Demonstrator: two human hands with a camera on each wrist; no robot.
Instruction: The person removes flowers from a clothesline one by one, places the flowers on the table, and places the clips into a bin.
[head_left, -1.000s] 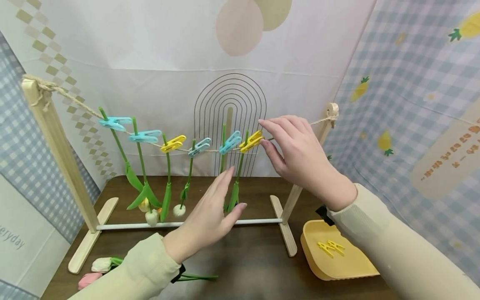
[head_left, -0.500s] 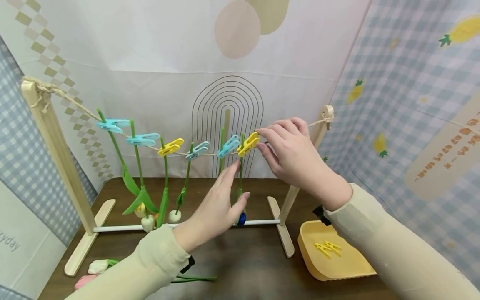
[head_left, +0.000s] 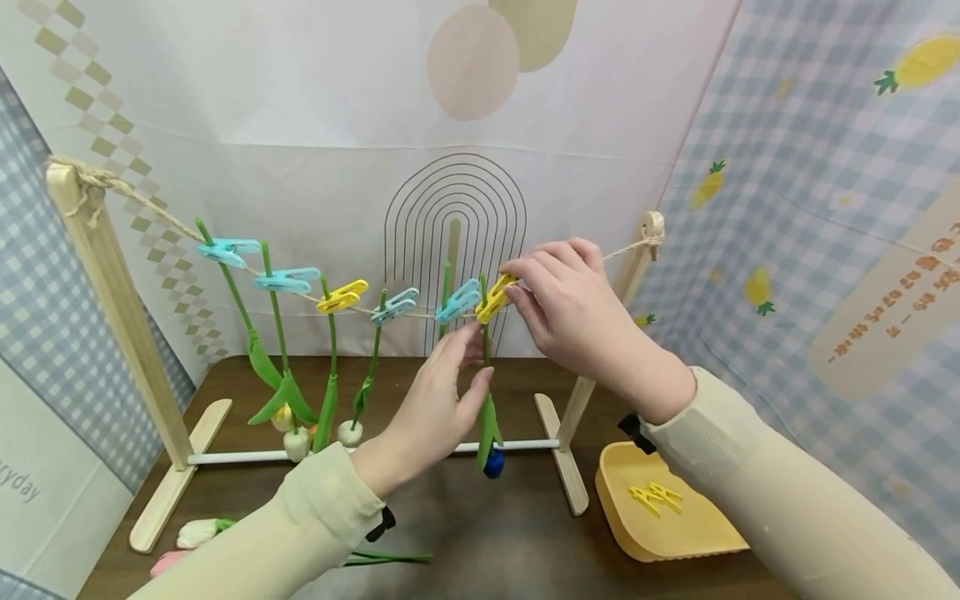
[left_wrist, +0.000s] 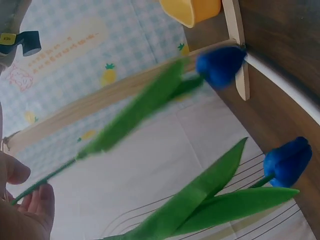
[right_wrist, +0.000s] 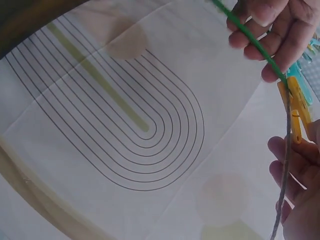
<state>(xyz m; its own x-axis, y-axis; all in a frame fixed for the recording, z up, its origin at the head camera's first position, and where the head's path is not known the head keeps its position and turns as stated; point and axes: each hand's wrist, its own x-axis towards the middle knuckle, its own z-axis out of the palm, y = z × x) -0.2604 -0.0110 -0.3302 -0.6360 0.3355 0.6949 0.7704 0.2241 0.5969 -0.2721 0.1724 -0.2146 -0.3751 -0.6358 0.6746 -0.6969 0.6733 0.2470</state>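
My right hand [head_left: 577, 308] pinches a yellow clothespin [head_left: 491, 302] on the rope; the right wrist view shows that clothespin [right_wrist: 298, 100] at the fingertips. Beside it a blue tulip [head_left: 492, 462] hangs head down by its green stem. My left hand [head_left: 427, 408] is at this stem, just below the clothespin. In the left wrist view, the stem [left_wrist: 62, 170] runs across the left fingertips, with the thumb apart from it. A second blue tulip [left_wrist: 287, 161] hangs nearby, mostly hidden by the left hand in the head view.
Blue and yellow clothespins hold several tulips along the rope [head_left: 161, 207] to the left. A wooden rack [head_left: 123, 317] carries the rope. More tulips, one white [head_left: 198, 532], lie at front left. A yellow tray [head_left: 682, 533] with yellow clothespins stands at right.
My left hand has moved up and right to the blue tulip's stem, and its fingers have bent. My right hand has moved slightly left and now pinches the yellow clothespin. The blue flower has come into view.
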